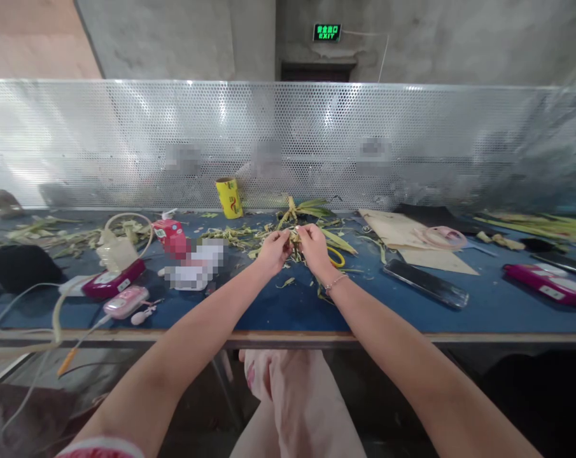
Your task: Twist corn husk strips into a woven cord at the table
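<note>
Above the middle of the blue table, my left hand and my right hand are close together, thumbs and fingers pinched. A small, pale thing seems to run between the fingertips, too small to name; it may be a bit of plant. Behind and under the hands lie yellow-green plant scraps, with a larger leafy piece at the back. Beside my right hand shows a yellow loop, like a scissor handle, partly hidden. A bracelet is on my right wrist.
A yellow cardboard tube stands before the perforated metal screen. Left are a red carton, a purple box and a pink device with cables. Right are a phone, brown paper and another purple box.
</note>
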Available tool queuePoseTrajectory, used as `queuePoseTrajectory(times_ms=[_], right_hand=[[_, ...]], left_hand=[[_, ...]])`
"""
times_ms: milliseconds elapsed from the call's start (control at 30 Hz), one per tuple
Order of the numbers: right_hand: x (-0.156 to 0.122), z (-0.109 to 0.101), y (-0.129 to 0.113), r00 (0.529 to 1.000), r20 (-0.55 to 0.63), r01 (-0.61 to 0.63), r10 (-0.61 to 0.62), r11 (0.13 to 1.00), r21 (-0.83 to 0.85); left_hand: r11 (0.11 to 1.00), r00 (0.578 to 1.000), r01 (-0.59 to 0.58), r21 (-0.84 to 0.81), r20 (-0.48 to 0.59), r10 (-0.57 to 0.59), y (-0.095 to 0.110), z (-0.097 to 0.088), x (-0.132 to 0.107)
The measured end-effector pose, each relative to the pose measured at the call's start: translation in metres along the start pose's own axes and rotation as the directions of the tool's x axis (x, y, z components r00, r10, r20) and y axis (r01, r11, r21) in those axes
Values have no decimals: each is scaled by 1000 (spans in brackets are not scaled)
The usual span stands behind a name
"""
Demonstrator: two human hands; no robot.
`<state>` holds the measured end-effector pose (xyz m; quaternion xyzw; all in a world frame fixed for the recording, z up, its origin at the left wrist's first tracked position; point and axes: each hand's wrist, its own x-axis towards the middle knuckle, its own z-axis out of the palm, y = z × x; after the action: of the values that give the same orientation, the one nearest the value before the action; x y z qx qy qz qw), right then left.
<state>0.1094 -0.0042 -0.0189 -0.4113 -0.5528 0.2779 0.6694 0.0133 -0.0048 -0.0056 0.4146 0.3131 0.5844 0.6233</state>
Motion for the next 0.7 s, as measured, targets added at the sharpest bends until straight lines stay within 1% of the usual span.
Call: queuePoseTrajectory(times_ms=[67, 133, 233, 300, 400, 467, 567, 700], right_hand=[[-1, 0, -1, 1000, 0, 9, -9, 1000, -18], [-3, 1, -2, 1000, 0, 22, -22, 999, -39], [-2, 1, -1, 999, -3, 37, -37, 998, -52], [-1, 1, 0, 999, -5, 42, -43, 998, -54], [1, 1, 2, 998, -11, 58, -59, 995, -79], [0, 0, 2, 997, -10, 79, -80, 991, -107], [-2, 0, -1, 993, 8, 122, -122, 984, -130], [-4, 0, -2, 987, 68, 155, -148, 983, -102]], left_hand=[[999, 999, -34, 42, -22, 35, -2, 0, 1], [989, 995, -82, 120, -48, 88, -5, -1, 3], [960, 985, -162, 228, -17, 170, -7, -1, 6], [962, 986, -162, 219, 1, 166, -6, -1, 6], [981, 993, -114, 156, 0, 116, -3, -1, 5], [984, 995, -104, 144, 18, 102, -2, -2, 4], [976, 991, -130, 177, 54, 122, -1, -4, 3], [966, 986, -164, 198, 66, 153, -1, -6, 3]])
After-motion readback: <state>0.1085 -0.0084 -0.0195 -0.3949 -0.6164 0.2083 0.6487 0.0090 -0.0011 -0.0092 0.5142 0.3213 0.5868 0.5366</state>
